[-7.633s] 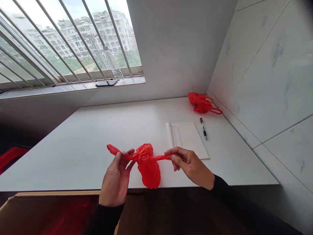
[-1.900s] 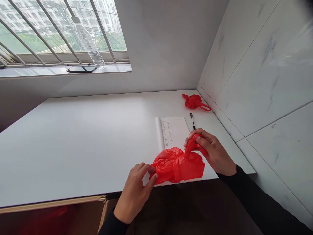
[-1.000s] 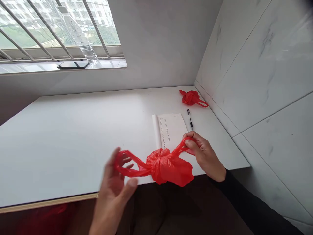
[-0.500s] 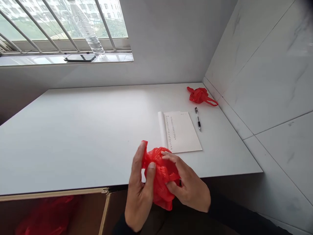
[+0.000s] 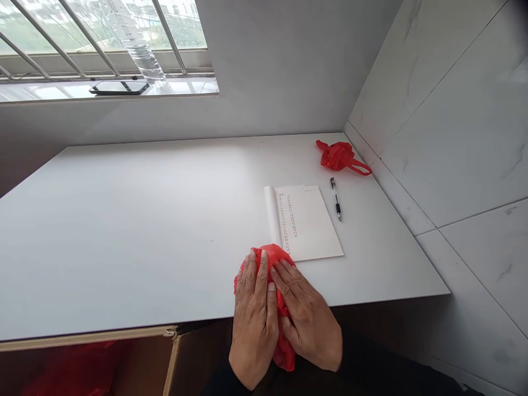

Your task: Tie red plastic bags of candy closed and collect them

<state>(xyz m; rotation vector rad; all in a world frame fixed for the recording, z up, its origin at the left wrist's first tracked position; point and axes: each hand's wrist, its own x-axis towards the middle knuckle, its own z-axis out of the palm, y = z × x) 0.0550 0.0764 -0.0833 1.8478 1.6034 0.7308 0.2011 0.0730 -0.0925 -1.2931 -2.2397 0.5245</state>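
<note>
A crumpled red plastic bag (image 5: 275,252) lies at the table's front edge, with its lower end drooping over the side. My left hand (image 5: 253,311) rests flat on the bag's left part, fingers stretched out and close together. On the bag's right part lies my right hand (image 5: 307,311), fingers extended and thumb somewhat apart. Both palms cover most of the bag. Just beyond it is a notebook (image 5: 311,225) with handwritten columns, its lower left corner touched or overlapped by the bag.
A pen (image 5: 337,203) lies right of the notebook. Another knotted red plastic bag (image 5: 339,156) is at the table's back right corner. Below the front left edge stands an open cardboard box (image 5: 142,366) with red plastic inside. A phone (image 5: 119,87) and a water bottle (image 5: 146,60) are on the windowsill.
My hands have gone from holding the bag between them, fingers curved, to lying flat on top of it. The bag looks flatter. The view has shifted slightly.
</note>
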